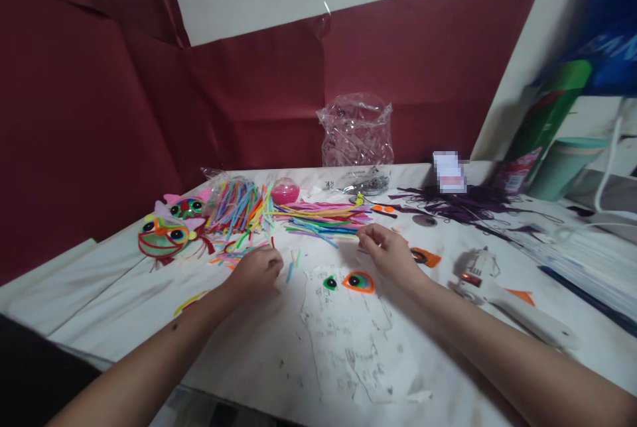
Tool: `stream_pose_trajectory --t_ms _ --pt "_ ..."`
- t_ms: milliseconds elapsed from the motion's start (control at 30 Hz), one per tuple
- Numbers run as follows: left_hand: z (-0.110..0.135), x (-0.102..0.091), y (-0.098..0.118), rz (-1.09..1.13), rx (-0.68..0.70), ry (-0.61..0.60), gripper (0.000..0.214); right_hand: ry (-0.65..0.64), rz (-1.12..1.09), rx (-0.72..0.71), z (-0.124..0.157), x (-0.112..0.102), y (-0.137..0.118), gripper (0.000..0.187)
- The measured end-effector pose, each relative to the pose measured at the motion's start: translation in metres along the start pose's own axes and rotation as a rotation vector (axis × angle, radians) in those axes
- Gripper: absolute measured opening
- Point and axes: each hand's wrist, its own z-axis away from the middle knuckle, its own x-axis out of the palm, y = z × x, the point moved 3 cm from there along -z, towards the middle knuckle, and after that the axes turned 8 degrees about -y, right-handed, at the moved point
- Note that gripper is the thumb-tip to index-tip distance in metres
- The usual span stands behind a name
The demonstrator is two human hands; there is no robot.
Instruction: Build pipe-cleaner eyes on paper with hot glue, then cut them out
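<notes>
My left hand (257, 269) rests on the white table (124, 294) with its fingers curled, next to loose coloured strips (293, 266); what it pinches, if anything, is too small to make out. My right hand (387, 249) is closed in a pinch at the near end of a pile of coloured pipe cleaners (323, 218). Between my hands, on a printed paper sheet (353, 341), lie a small green eye piece (330, 282) and a larger orange eye piece (358, 281).
Two colourful fish-like craft faces (166, 235) lie at the left beside a bag of coloured strips (236, 205). A white glue gun (497, 291) lies at the right. A crumpled clear plastic bag (355, 130), purple yarn (458, 205), a pink round box (285, 191) and a green cup (565, 165) stand farther back.
</notes>
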Motion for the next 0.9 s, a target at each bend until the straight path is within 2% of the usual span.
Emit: stream_pose_trajectory --t_ms 133,233,333,433,567,667,733,900 --pt "-0.030 0.008 0.013 0.015 -0.021 0.000 0.020 -0.013 0.008 0.006 0.002 0.002 -0.002 0.018" --pt "-0.050 0.018 0.019 0.058 -0.112 0.022 0.015 -0.019 0.004 0.004 0.003 0.002 -0.005 0.016" --pt "-0.060 0.020 0.024 0.163 -0.174 0.057 0.017 -0.027 -0.015 -0.002 0.003 0.001 -0.008 0.015" --pt "-0.058 0.011 0.033 0.338 -0.143 0.075 0.012 -0.038 -0.062 -0.003 0.001 0.003 -0.007 0.013" --pt "-0.043 0.003 0.054 0.583 -0.041 0.024 0.022 -0.130 -0.194 0.016 0.003 0.015 -0.007 0.015" --pt "-0.030 0.012 0.069 0.996 0.018 -0.055 0.020 -0.264 -0.312 0.026 0.009 0.025 -0.015 0.022" --pt "-0.026 0.020 0.075 1.194 0.024 -0.070 0.023 -0.323 -0.367 0.036 0.014 0.031 -0.022 0.027" --pt "-0.022 0.034 0.079 1.288 0.030 0.029 0.027 -0.319 -0.450 0.082 0.023 0.044 -0.021 0.035"
